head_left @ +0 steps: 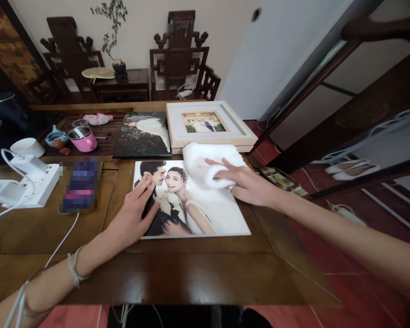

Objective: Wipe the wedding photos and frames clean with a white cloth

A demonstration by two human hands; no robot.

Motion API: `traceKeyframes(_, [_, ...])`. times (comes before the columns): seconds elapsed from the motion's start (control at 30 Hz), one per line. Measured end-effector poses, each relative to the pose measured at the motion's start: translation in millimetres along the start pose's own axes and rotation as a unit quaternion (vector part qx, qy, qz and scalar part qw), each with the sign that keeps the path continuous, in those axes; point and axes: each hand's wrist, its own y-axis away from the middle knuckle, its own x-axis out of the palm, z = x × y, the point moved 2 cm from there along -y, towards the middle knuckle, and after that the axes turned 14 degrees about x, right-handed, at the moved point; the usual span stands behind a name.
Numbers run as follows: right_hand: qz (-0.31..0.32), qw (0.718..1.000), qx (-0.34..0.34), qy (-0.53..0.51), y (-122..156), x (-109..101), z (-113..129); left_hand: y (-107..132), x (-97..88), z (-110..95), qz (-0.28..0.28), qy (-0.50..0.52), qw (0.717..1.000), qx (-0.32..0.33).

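A large photo print (222, 214) of a couple lies flat on the wooden table (150, 273). On its left side rests my left hand (136, 205), fingers stretched out over the picture. My right hand (241, 182) grips a folded white towel (207, 161) at the print's upper right corner, thumb and fingers closed round the cloth. The towel covers that corner and touches the front of a pale wooden picture frame (210, 147). Beside the frame lies a dark photo panel (141, 136) with a white dress in it.
At the left are a white power strip (43, 189), a phone (81, 184) on a charging cable, a pink cup (84, 139) and a white cup (27, 147). Carved chairs (181, 50) and a potted plant (119, 66) stand behind the table. A mirror frame (310, 98) leans at the right.
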Motion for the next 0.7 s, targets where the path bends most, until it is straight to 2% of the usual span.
traceKeyframes(0.07, [-0.01, 1.0, -0.002, 0.004, -2, 1, 1, 0, -0.3, 0, 0.004, 0.002, 1.0, -0.007])
traceKeyframes(0.13, [-0.015, 1.0, 0.0, 0.007, 8, 4, 11, 0, -0.4, -1, 0.006, 0.006, 1.0, -0.013])
traceKeyframes(0.23, [-0.005, 1.0, -0.012, 0.011, 41, 13, 36, 0, -0.1, -1, 0.001, 0.011, 1.0, -0.011])
traceKeyframes(0.37, [0.008, 0.998, -0.06, 0.014, 96, 24, 69, 0, 0.9, -1, -0.003, 0.007, 1.0, -0.009])
traceKeyframes(0.47, [0.039, 0.996, -0.072, 0.028, 117, 26, 80, 0, 1.3, 0, 0.004, -0.001, 1.0, -0.008])
traceKeyframes(0.57, [0.071, 0.994, -0.078, 0.02, 110, 20, 75, 0, 1.0, -1, 0.006, -0.009, 1.0, 0.001])
traceKeyframes(0.7, [0.066, 0.995, -0.07, -0.003, 66, 7, 50, -1, 0.6, -1, 0.0, -0.018, 1.0, 0.012])
